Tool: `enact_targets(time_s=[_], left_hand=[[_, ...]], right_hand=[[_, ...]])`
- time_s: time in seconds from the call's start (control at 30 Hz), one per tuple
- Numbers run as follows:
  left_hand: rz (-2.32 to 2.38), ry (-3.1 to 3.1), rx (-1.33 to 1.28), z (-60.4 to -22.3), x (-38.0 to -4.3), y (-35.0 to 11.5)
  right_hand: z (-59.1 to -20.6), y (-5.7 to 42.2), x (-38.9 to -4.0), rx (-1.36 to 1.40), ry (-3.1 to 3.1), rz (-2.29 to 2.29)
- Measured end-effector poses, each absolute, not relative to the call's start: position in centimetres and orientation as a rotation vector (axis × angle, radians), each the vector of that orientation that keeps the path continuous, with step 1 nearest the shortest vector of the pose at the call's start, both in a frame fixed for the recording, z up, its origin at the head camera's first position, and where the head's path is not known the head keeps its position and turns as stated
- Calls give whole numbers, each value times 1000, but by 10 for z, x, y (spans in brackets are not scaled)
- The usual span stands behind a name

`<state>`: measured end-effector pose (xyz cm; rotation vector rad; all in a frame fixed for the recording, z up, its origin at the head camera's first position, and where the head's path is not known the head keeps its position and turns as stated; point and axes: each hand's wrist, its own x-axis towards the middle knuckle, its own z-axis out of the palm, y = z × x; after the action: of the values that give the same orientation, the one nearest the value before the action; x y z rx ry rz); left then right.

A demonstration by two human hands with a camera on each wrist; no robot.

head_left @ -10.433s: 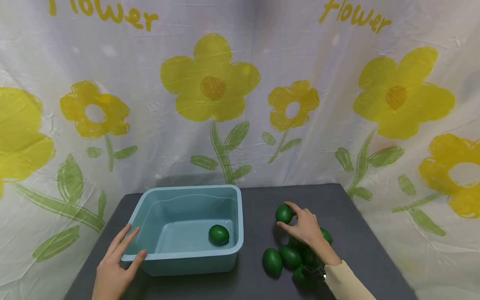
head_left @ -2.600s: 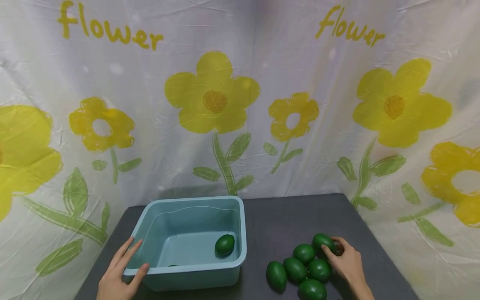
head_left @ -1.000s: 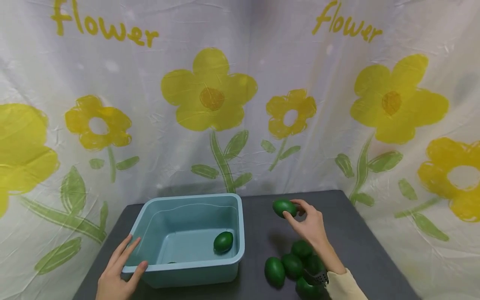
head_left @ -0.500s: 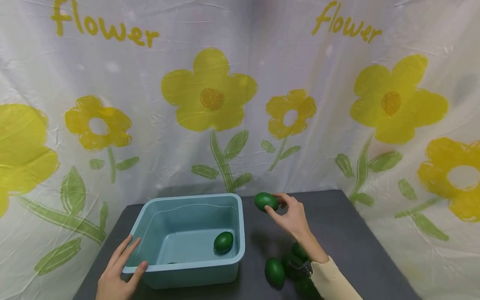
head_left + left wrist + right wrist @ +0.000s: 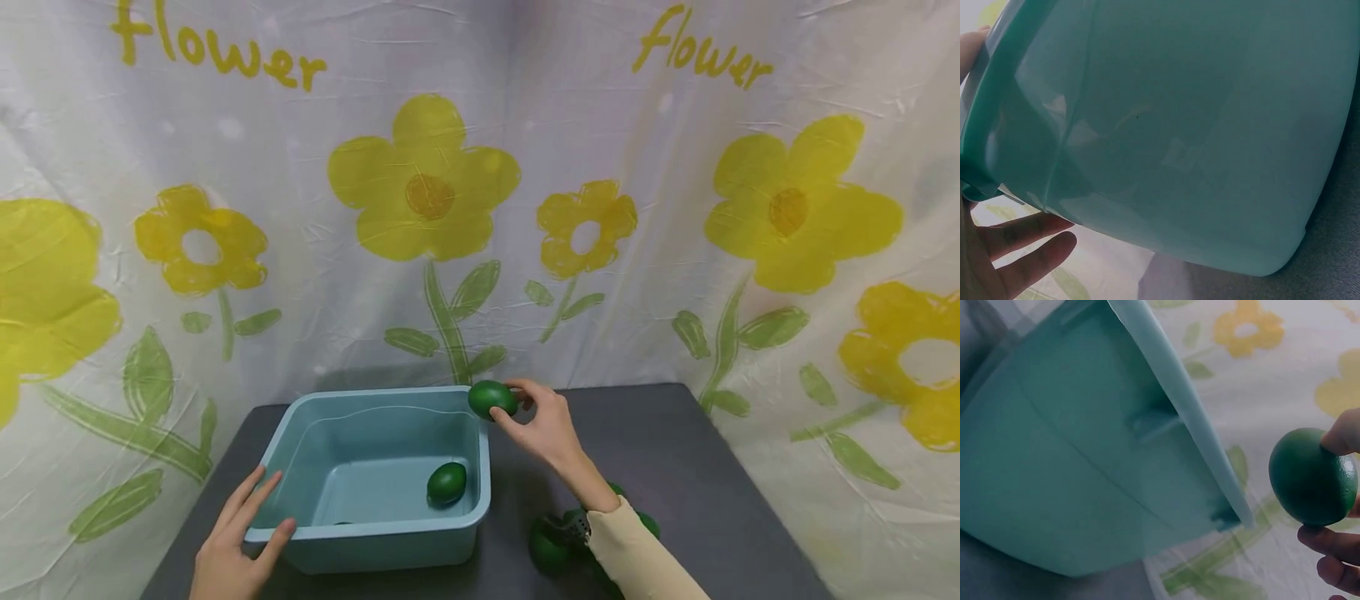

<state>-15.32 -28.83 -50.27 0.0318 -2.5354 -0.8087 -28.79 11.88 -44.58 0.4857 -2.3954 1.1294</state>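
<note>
My right hand (image 5: 543, 425) holds a dark green lime (image 5: 492, 400) between thumb and fingers, over the back right corner of a light blue plastic tub (image 5: 375, 529). In the right wrist view, the same lime (image 5: 1310, 478) is pinched at its ends, apart from the tub's rim (image 5: 1191, 419). My left hand (image 5: 234, 542) rests at the tub's front left corner, fingers spread and fairly straight along the rim. Seen from the left wrist, its fingers (image 5: 1035, 256) lie outside the tub wall (image 5: 1179, 137). Another lime (image 5: 447, 483) lies inside the tub at the right.
Several more limes (image 5: 550, 546) sit in a cluster on the dark grey tabletop (image 5: 645, 433), partly hidden by my right forearm and sleeve (image 5: 637, 546). A sliver of green shows just behind the tub's front rim. A flower-printed white curtain (image 5: 660, 350) closes off the back and sides.
My right hand took a lime from the cluster, lifted it and carried it left to the tub's rim. Since the oldest frame, a green sliver has appeared inside the tub. My left hand stays put.
</note>
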Motion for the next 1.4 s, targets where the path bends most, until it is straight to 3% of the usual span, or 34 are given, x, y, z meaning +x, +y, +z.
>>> enact_targets(time_s=[0.47,1.17,1.4], left_hand=[[-806,-2510,28,-502,-154,-288],[-843,-2523,30,-503,-155,-291],[-840,-2529,35,-503,-154,-289]], right_hand=[[-451,90,-292,639,-2497,1097],[-446,63,-292,848,-2704,620],[-444,68,-291,813,-2730,740]])
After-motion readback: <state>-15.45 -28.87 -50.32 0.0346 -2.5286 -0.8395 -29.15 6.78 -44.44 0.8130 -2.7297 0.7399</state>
